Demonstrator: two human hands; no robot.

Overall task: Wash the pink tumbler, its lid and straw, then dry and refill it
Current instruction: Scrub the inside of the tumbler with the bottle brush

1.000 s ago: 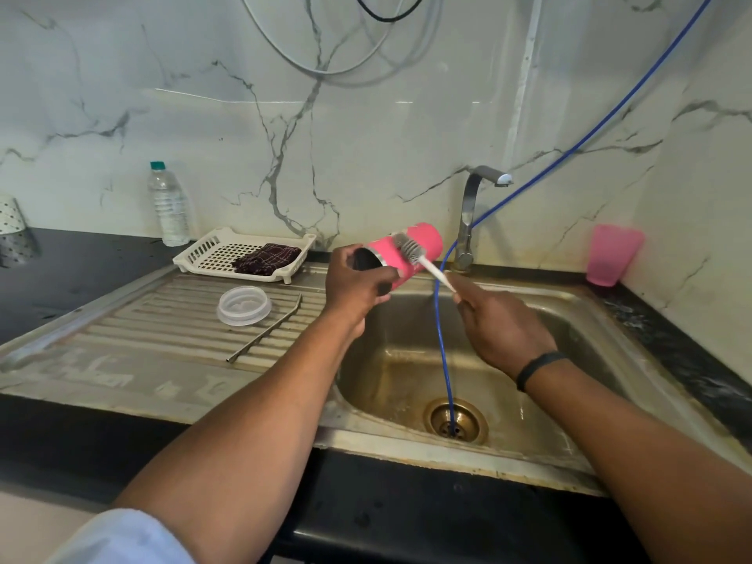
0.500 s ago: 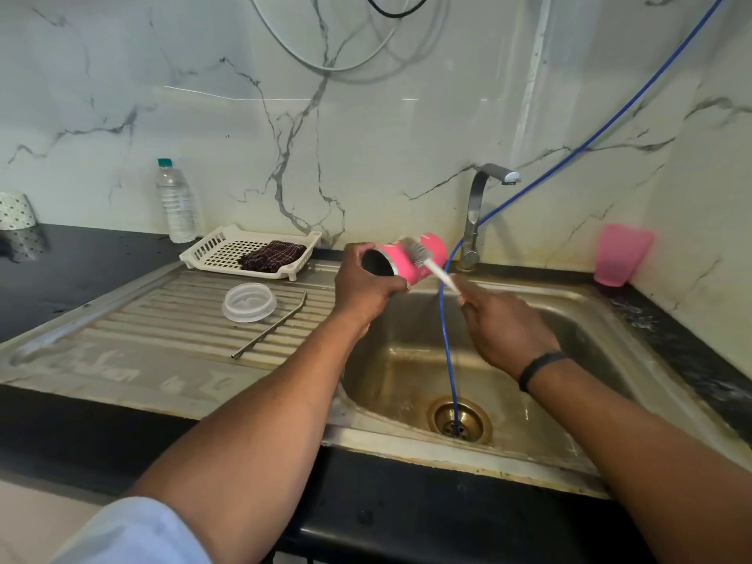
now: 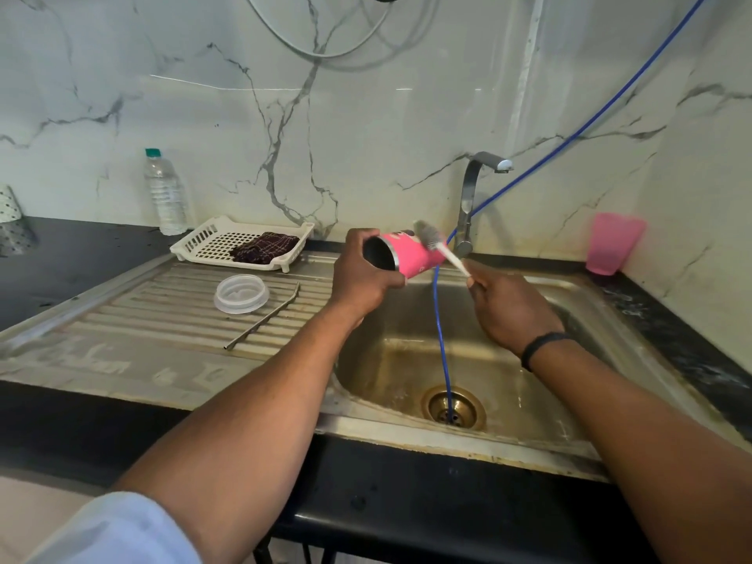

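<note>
Your left hand point(image 3: 362, 274) grips pink metal tumbler point(image 3: 409, 257) sideways over steel sink point(image 3: 407, 360); right hand point(image 3: 508, 307) fingers pinch white bristle brush point(image 3: 437, 246) against its side. Rotate tumbler, scrub full circumference.

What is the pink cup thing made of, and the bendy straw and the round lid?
The pink tumbler looks like metal with a pink matte coat: its rim shines silver and the inside is dark. The straw seems to be steel, grey and shiny with a bent end. The lid looks like clear plastic, since the draining board's ridges show faintly through it. These are guesses from looks alone.
</note>
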